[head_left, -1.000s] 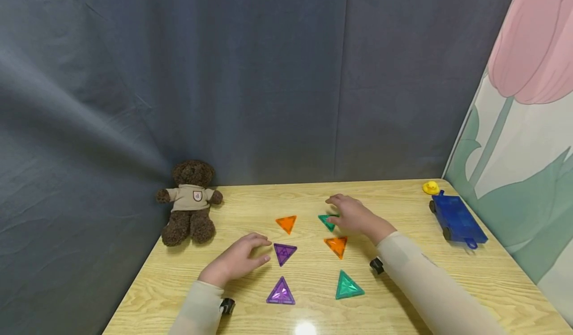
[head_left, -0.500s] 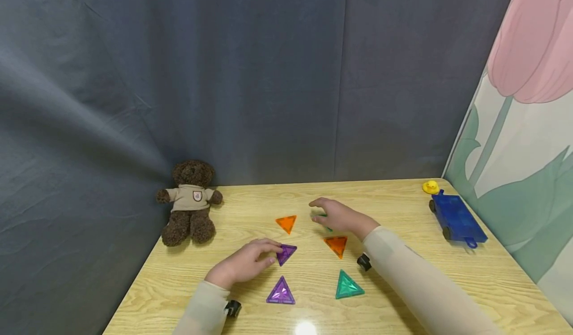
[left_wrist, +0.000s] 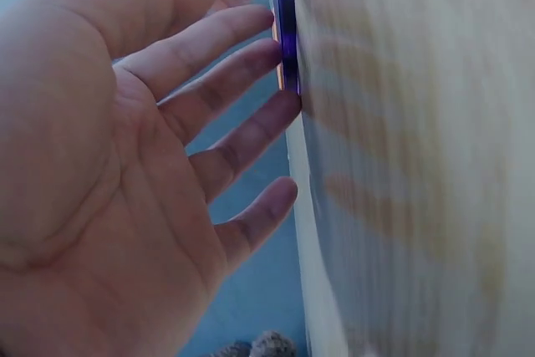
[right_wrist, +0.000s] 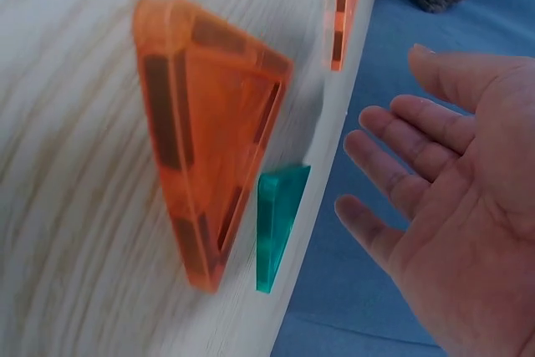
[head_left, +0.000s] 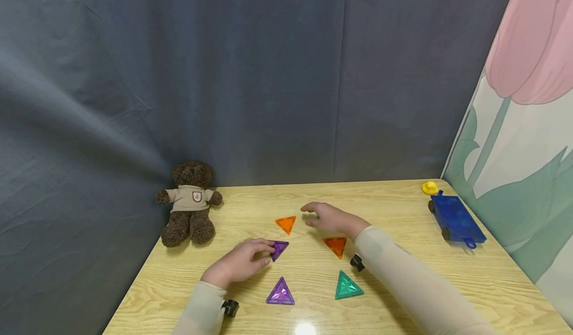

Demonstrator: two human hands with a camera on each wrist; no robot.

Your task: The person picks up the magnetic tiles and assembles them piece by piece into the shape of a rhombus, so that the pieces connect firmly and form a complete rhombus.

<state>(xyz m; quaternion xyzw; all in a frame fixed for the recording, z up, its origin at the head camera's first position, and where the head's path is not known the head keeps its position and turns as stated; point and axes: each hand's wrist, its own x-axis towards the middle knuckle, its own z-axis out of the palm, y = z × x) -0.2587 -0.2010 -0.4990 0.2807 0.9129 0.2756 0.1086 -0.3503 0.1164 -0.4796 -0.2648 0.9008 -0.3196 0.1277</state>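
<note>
My left hand (head_left: pixel 243 261) lies over the table with its fingertips on the upper purple triangular magnetic tile (head_left: pixel 278 249). In the left wrist view the fingers are extended and touch this purple tile (left_wrist: pixel 287 35), which lies flat. My right hand (head_left: pixel 333 219) hovers above the table, fingers loosely extended, holding nothing. Below it, hidden in the head view, a green triangular tile (right_wrist: pixel 278 225) shows in the right wrist view. One orange triangular tile (head_left: pixel 335 246) lies just nearer than the right hand, and another orange tile (head_left: pixel 286 224) lies to its left.
A second purple tile (head_left: pixel 281 292) and a second green tile (head_left: pixel 348 286) lie at the front. A brown teddy bear (head_left: pixel 191 200) sits at the left edge. A blue toy cart (head_left: pixel 456 219) and a yellow rubber duck (head_left: pixel 430 188) stand at the right.
My left hand reached right onto the upper purple tile, then drew it slightly left. The right hand moved left over the far green tile, covering it in the head view.
</note>
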